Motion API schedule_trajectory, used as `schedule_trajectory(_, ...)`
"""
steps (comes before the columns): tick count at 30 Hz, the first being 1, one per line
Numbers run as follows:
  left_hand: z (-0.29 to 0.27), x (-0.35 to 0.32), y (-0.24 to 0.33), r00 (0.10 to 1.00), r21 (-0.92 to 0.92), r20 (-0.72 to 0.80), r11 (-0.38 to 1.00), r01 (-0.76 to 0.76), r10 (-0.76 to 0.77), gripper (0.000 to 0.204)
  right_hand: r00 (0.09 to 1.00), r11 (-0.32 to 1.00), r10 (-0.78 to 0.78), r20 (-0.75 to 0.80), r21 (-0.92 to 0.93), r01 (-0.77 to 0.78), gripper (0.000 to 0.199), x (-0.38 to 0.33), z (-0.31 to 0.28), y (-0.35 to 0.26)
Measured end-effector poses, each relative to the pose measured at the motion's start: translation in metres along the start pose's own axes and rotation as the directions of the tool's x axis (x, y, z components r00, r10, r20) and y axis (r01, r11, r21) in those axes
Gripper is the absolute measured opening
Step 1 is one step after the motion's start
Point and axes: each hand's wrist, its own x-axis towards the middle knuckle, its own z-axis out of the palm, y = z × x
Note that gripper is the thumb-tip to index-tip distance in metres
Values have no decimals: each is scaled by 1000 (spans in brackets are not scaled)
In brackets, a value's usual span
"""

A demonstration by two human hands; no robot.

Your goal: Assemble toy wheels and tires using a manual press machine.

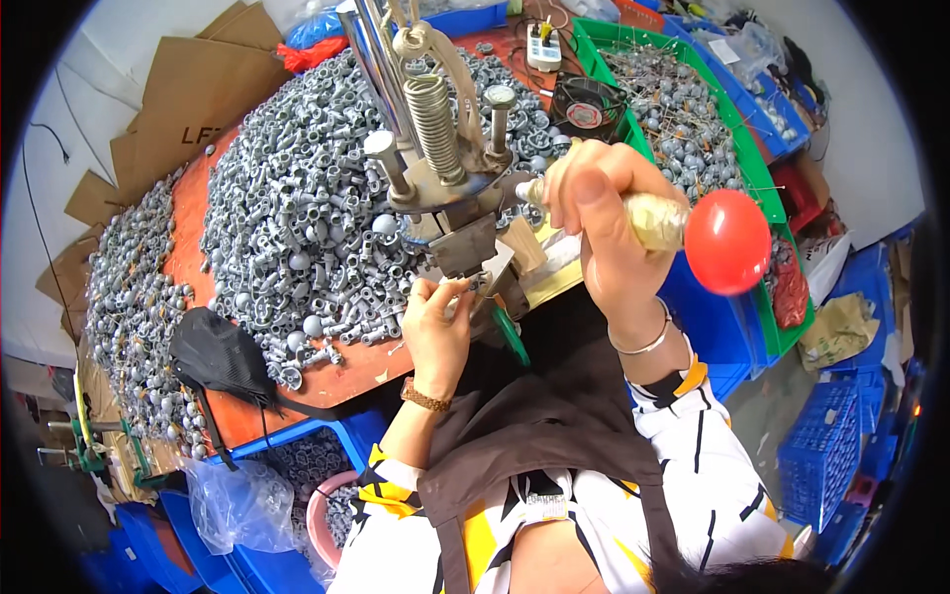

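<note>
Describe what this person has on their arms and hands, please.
Both hands are bare, no gloves. The left hand has a brown woven-looking watch strap at the wrist. The right hand has a thin silver bangle at the wrist. The short sleeves are white with black stripes and yellow patches, under a dark brown apron.

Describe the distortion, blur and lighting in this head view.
Head view: fisheye bends the orange table edge and darkens the corners; bright, even light with soft shadows; the red ball-shaped lever knob looks slightly soft, while the heap of small grey metal parts stays sharp.
</note>
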Motion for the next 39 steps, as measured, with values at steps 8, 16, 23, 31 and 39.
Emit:
schedule_trajectory(8, -2, -4, -6, 998, -97, 36, 993, 63, -59, 21, 939, 908, -247, 238, -281, 310, 22, -94, -37, 31)
schedule_trajectory(16, -38, 1, -25, 999, -58, 26, 998, -22, 24, 28, 934, 943, 153, -321, -234, -235, 5, -48, -25, 50)
schedule_trajectory(23, -55, 69, -58, 970, 306, 9, 922, -236, 245, 23, 848, 783, 526, 63, -426, -453, 27, -131, 6, 96)
schedule_trajectory(31, -36, 104, -83, 925, 555, 260, 741, -378, 278, 28, 797, 743, 592, -120, -303, -597, 11, -132, -86, 21)
schedule_trajectory(39, -38, 105, -64, 934, 278, 126, 892, -356, 334, 30, 855, 201, 131, -501, -831, -518, 10, -143, -205, -41)
